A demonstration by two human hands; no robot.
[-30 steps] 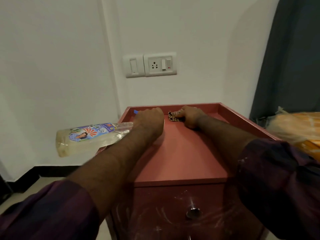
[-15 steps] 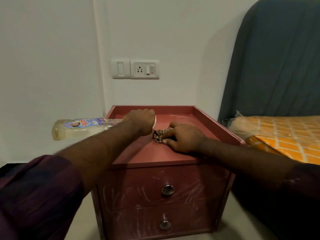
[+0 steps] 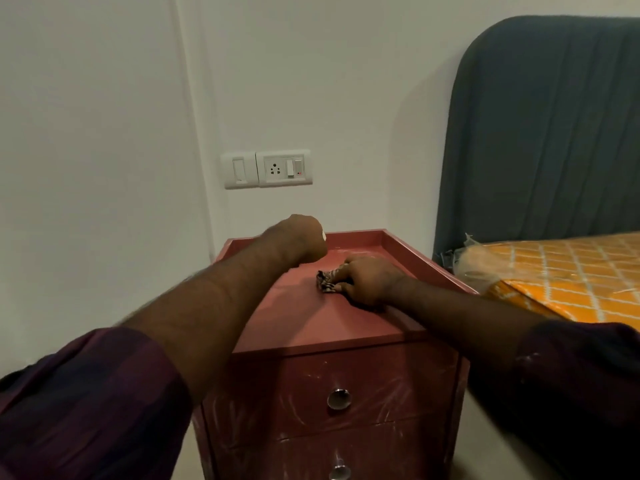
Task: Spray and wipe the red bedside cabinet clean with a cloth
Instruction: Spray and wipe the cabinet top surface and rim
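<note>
The right hand (image 3: 370,284) lies knuckles up on the worktop of the red bedside cabinet (image 3: 329,323). Its bent fingers are clamped on a small bunched cloth with a dark-and-pale pattern (image 3: 325,282). The cloth sticks out past the fingertips to the left, flat on the surface, about midway between the front edge and the back rim. The left hand (image 3: 301,240) hangs just above the back left part of the worktop, curled into a fist and seen from behind. A small white piece (image 3: 323,234) shows at its far edge; I cannot tell what the fist grips, if anything. The two hands are near each other but apart.

The cabinet's top is tray-like, with a raised rim along the left, back and right and an open front. Its long axis runs from the front edge toward the white wall (image 3: 104,133). Pale smears show near the back rim. Below are two drawer fronts streaked with whitish scuffs, each with a round metal knob: upper (image 3: 339,398), lower (image 3: 339,472).

Both forearms come out of dark purple sleeves (image 3: 86,403). On the wall above the cabinet sits a white switch-and-socket plate (image 3: 266,169) with a small red mark on one switch. To the right stand a grey-blue padded headboard (image 3: 547,133) and an orange diamond-patterned mattress in clear wrap (image 3: 571,271).
</note>
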